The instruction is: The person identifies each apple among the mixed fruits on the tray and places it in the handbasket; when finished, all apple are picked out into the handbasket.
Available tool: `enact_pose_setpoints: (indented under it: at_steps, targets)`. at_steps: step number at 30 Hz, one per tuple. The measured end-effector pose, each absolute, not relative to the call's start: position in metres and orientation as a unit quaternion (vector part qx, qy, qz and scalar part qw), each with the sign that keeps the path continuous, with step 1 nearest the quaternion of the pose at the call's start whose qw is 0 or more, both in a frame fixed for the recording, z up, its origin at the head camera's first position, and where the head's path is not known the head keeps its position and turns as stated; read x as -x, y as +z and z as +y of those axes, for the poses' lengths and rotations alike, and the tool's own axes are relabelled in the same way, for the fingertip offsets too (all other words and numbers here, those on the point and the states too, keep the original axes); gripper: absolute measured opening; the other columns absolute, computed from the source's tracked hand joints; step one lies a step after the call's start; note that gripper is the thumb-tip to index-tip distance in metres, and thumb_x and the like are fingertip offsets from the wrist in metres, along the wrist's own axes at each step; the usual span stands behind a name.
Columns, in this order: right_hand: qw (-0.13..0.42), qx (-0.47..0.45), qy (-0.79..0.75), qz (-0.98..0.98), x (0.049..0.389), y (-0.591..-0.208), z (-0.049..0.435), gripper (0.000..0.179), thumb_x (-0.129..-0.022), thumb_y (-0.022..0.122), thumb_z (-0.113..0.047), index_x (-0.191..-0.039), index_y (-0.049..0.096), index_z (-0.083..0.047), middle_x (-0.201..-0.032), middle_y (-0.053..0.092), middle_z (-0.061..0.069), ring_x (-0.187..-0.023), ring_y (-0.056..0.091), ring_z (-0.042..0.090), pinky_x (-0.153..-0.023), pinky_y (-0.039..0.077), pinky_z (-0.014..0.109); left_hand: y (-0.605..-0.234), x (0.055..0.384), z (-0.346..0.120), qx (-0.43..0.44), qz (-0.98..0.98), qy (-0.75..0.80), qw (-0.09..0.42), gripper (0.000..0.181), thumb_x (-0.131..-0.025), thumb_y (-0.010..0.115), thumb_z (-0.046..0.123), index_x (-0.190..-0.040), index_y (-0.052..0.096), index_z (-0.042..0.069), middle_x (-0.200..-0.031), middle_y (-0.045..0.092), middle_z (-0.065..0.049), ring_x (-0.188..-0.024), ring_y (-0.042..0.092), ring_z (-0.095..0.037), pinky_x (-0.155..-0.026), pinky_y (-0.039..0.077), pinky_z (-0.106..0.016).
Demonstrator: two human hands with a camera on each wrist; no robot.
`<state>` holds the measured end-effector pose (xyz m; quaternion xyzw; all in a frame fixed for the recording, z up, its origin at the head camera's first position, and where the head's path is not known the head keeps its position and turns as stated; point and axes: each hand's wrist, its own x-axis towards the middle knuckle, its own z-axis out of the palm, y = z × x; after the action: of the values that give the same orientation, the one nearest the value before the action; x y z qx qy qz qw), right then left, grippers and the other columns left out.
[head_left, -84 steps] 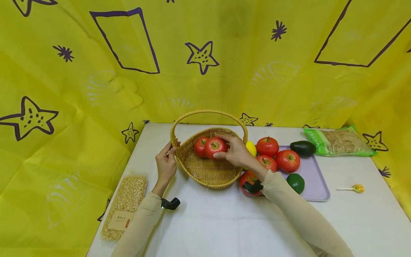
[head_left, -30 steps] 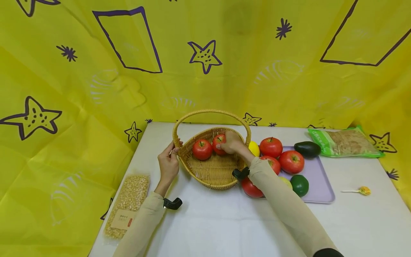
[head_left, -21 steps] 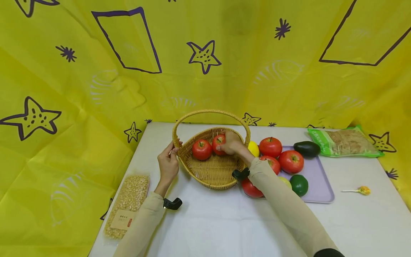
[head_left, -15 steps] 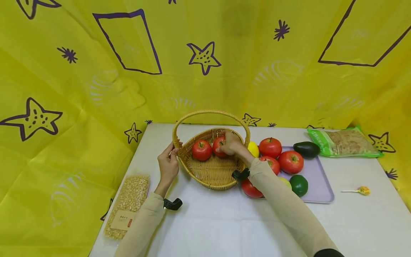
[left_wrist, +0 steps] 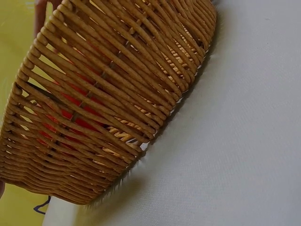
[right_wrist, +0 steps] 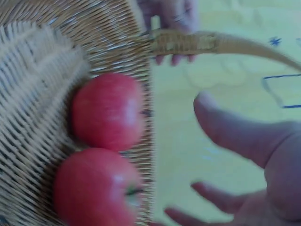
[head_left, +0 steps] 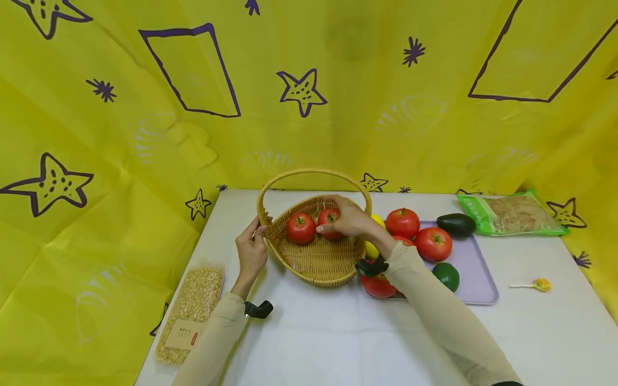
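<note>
A wicker basket [head_left: 318, 264] with an arched handle [head_left: 314, 171] stands on the white table. Two red apples lie side by side inside it, a left apple [head_left: 301, 229] and a right apple [head_left: 328, 217]. My left hand [head_left: 251, 252] grips the basket's left end at the foot of the handle. Over the right apple is my right hand [head_left: 352, 217]. The right wrist view shows its thumb and fingers [right_wrist: 216, 197] spread and apart from both apples. Red shows through the weave of the basket [left_wrist: 117, 70] in the left wrist view.
Right of the basket, a lilac tray [head_left: 475, 279] bears several red apples [head_left: 433, 244], yellow fruit [head_left: 372, 250], a green fruit [head_left: 446, 276] and a dark avocado [head_left: 456, 225]. A green-edged bag [head_left: 514, 213] and a lollipop [head_left: 542, 284] lie farther right. A packet of kernels [head_left: 193, 300] lies left.
My right hand set an apple down beside the other in the basket, then let go and lifted slightly off it. My left hand keeps its grip on the basket.
</note>
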<state>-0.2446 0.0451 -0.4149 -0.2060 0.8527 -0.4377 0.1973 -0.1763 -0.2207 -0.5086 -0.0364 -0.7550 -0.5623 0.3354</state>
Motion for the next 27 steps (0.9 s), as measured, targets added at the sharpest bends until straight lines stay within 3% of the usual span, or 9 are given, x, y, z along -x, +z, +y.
enact_pose_setpoints:
  at_steps: [4, 8, 11, 17, 22, 27]
  targets:
    - [0.231, 0.275, -0.471, 0.806, 0.231, -0.394, 0.062, 0.085, -0.091, 0.086, -0.027, -0.161, 0.042, -0.008, -0.167, 0.041, 0.018, -0.156, 0.035, 0.042, -0.126, 0.031, 0.062, -0.512, 0.176, -0.223, 0.032, -0.75, -0.569, 0.335, 0.031, -0.102, 0.061, -0.005, -0.131, 0.07, -0.01, -0.114, 0.075, -0.032, -0.109, 0.075, -0.036, -0.094, 0.054, -0.01]
    - [0.242, 0.319, -0.495, 0.771, 0.217, -0.375, 0.081, 0.081, -0.091, 0.087, -0.023, -0.16, 0.045, -0.011, -0.165, 0.045, 0.011, -0.155, 0.039, 0.038, -0.125, 0.034, 0.061, -0.512, 0.177, -0.222, 0.039, -0.747, -0.572, 0.337, 0.03, -0.102, 0.06, -0.007, -0.131, 0.069, -0.013, -0.114, 0.075, -0.031, -0.108, 0.074, -0.04, -0.093, 0.054, -0.01]
    - [0.222, 0.336, -0.497, 0.769, 0.209, -0.364, 0.097, 0.077, -0.088, 0.089, -0.022, -0.156, 0.052, -0.013, -0.159, 0.054, 0.006, -0.151, 0.046, 0.034, -0.125, 0.035, 0.059, -0.512, 0.177, -0.221, 0.043, -0.746, -0.573, 0.337, 0.03, -0.102, 0.06, -0.007, -0.13, 0.069, -0.013, -0.114, 0.076, -0.031, -0.108, 0.072, -0.046, -0.092, 0.053, -0.009]
    - [0.171, 0.337, -0.499, 0.78, 0.199, -0.353, 0.131, 0.071, -0.083, 0.093, -0.02, -0.147, 0.062, -0.015, -0.149, 0.064, 0.001, -0.144, 0.056, 0.027, -0.124, 0.037, 0.056, -0.507, 0.174, -0.221, 0.045, -0.747, -0.575, 0.33, 0.029, -0.104, 0.06, -0.002, -0.13, 0.07, -0.01, -0.114, 0.076, -0.029, -0.109, 0.073, -0.044, -0.094, 0.054, -0.011]
    - [0.144, 0.325, -0.494, 0.794, 0.197, -0.353, 0.156, 0.073, -0.081, 0.095, -0.018, -0.147, 0.063, -0.016, -0.146, 0.066, 0.002, -0.139, 0.06, 0.025, -0.118, 0.048, 0.042, -0.486, 0.162, -0.212, 0.049, -0.747, -0.573, 0.334, 0.028, -0.103, 0.058, -0.009, -0.128, 0.067, -0.017, -0.112, 0.074, -0.035, -0.109, 0.071, -0.051, -0.094, 0.054, -0.01]
    - [0.114, 0.311, -0.479, 0.813, 0.196, -0.359, 0.182, 0.077, -0.08, 0.095, -0.015, -0.149, 0.06, -0.015, -0.146, 0.066, 0.007, -0.137, 0.061, 0.022, -0.112, 0.048, 0.021, -0.48, 0.16, -0.207, 0.045, -0.753, -0.563, 0.338, 0.028, -0.103, 0.057, -0.01, -0.128, 0.067, -0.018, -0.112, 0.073, -0.036, -0.109, 0.071, -0.05, -0.092, 0.053, -0.009]
